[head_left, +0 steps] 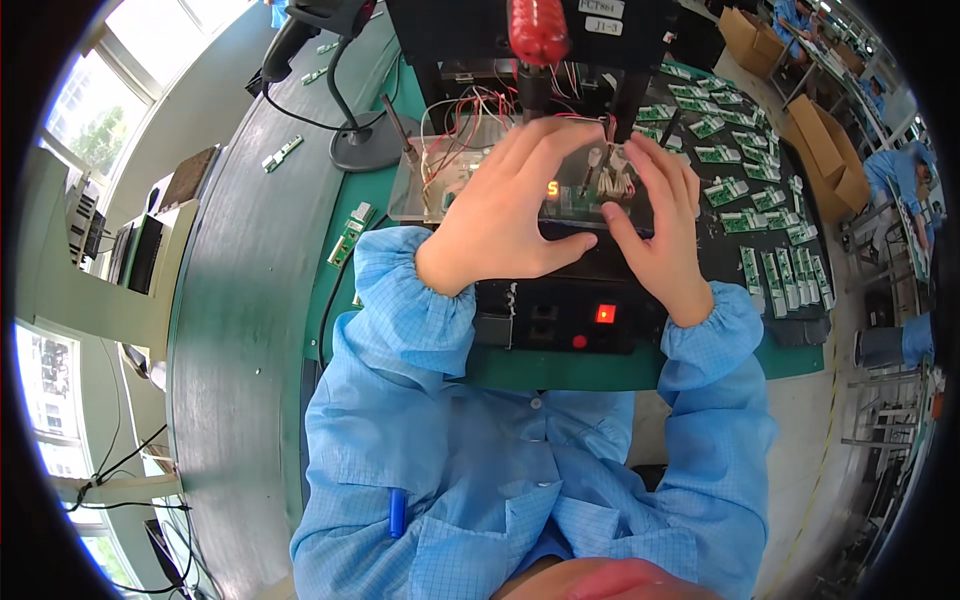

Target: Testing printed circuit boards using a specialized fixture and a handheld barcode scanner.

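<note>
Both my hands are over a test fixture with a clear plate [407,192], wires and a lit yellow digit display [552,188]. My left hand [510,205] arches across the plate from the left, fingers curved and thumb apart. On the other side my right hand [665,225] has its fingers raised and thumb spread. Between them sit some electronic parts [614,182] on the fixture; whether my fingertips touch them I cannot tell. Above the hands stands a red-handled lever [537,30]. Nearer me, the black fixture base carries a lit red switch [605,314] and a red button [580,342].
Several green circuit boards [742,190] lie on the black mat at right. More boards [350,235] lie on the left, near a scanner [290,45] on its stand [365,145]. Cardboard boxes [828,160] stand beyond the right edge, where other people [900,170] work.
</note>
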`<state>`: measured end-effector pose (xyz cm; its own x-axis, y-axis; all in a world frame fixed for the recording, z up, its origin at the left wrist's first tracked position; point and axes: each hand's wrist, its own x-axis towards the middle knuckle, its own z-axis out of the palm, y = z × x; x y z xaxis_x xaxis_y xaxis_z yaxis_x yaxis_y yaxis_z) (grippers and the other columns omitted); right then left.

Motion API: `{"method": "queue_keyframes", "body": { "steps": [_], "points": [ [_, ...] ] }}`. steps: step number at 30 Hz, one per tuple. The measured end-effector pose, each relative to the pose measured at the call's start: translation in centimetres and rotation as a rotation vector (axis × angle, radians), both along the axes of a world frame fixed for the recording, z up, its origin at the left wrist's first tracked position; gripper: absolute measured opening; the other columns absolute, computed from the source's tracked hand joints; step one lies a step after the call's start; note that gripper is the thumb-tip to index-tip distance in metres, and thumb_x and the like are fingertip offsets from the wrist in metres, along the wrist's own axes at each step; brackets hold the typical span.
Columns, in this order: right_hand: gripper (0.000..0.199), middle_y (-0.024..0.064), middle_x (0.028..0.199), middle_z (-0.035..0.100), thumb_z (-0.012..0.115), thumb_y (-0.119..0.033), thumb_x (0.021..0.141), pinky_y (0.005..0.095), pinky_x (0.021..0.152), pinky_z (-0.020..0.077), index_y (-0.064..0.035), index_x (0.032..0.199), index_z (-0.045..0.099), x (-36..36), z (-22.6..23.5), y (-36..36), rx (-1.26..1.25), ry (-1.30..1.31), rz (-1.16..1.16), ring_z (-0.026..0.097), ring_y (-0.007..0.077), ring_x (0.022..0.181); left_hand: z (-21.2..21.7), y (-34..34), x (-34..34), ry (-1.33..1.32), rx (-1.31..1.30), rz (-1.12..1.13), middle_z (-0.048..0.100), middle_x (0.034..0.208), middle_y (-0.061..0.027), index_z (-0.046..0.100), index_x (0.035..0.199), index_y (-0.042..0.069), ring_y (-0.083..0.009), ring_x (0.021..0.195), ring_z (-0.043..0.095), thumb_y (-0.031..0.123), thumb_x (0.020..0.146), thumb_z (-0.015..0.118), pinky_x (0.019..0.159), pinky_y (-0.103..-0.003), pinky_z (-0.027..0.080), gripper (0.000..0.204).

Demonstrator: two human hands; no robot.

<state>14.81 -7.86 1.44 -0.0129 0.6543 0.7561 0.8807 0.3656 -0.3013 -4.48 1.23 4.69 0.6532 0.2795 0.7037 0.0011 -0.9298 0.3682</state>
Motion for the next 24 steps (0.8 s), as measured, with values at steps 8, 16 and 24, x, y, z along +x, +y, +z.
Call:
{"method": "queue_keyframes", "body": {
  "steps": [8,16,24],
  "points": [
    [0.054,0.0098,0.141,0.047,0.074,-0.014,0.075,0.0440,0.105,0.0337,-0.0150,0.127,0.063,-0.4,0.2,-0.7,0.020,-0.008,-0.046,0.040,0.0342,0.124,-0.4,-0.7,0.8,0.006,0.096,0.178,0.047,0.122,-0.0154,0.050,0.135,0.009,-0.0338,0.107,0.053,0.022,0.060,0.086,0.086,-0.041,0.048,0.084],
    [0.056,0.0103,0.140,0.047,0.074,-0.015,0.076,0.0443,0.105,0.0349,-0.0148,0.130,0.061,-0.4,-0.3,-0.6,0.021,0.036,-0.025,0.041,0.0339,0.124,-0.6,-0.8,1.0,0.084,0.137,0.235,0.050,0.118,-0.0123,0.058,0.128,0.009,-0.0312,0.105,0.053,0.027,0.061,0.084,0.085,-0.041,0.047,0.075],
    [0.053,0.0114,0.137,0.048,0.073,-0.015,0.077,0.0448,0.104,0.0365,-0.0151,0.129,0.061,-0.4,-0.4,-0.6,0.030,0.046,-0.011,0.042,0.0349,0.124,-0.5,-0.9,1.5,0.065,0.179,0.257,0.051,0.123,-0.0126,0.057,0.129,0.007,-0.0306,0.106,0.053,0.031,0.063,0.082,0.087,-0.041,0.047,0.074]
  ]
}}
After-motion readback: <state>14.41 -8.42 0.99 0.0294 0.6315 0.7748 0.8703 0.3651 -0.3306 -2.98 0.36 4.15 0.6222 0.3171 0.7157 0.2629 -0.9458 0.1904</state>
